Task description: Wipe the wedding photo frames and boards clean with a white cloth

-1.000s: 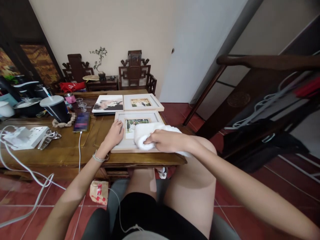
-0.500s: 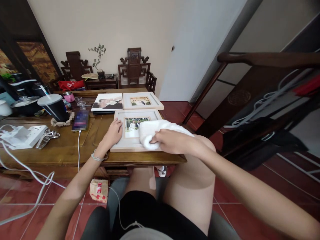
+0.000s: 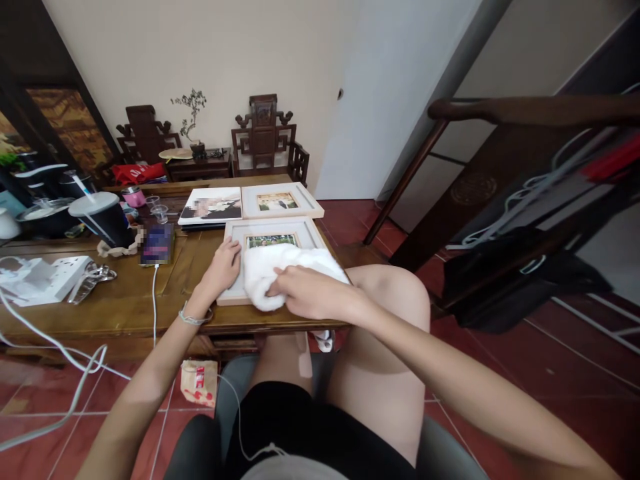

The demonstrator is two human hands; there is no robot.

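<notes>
A pale wooden picture frame [image 3: 305, 230] lies flat near the front edge of the wooden table [image 3: 125, 293]. My left hand [image 3: 223, 267] rests on its left border, fingers flat and apart, pressing it down. My right hand [image 3: 303, 293] is closed on a bunched white cloth [image 3: 280, 267] that covers most of the photo in the frame. Behind it lie a second pale frame [image 3: 280, 200] and a photo print [image 3: 210, 205].
On the table's left stand a phone [image 3: 157, 243] on a charging cable, a dark cup with a straw [image 3: 103, 217], a white power strip [image 3: 65, 275] and cables. A paper bag [image 3: 199, 382] lies on the red tile floor. A dark stair rail [image 3: 500, 113] rises at right.
My right hand has slid the white cloth leftward across the frame, so it now covers most of the photo. My left hand has stayed on the frame's left border.
</notes>
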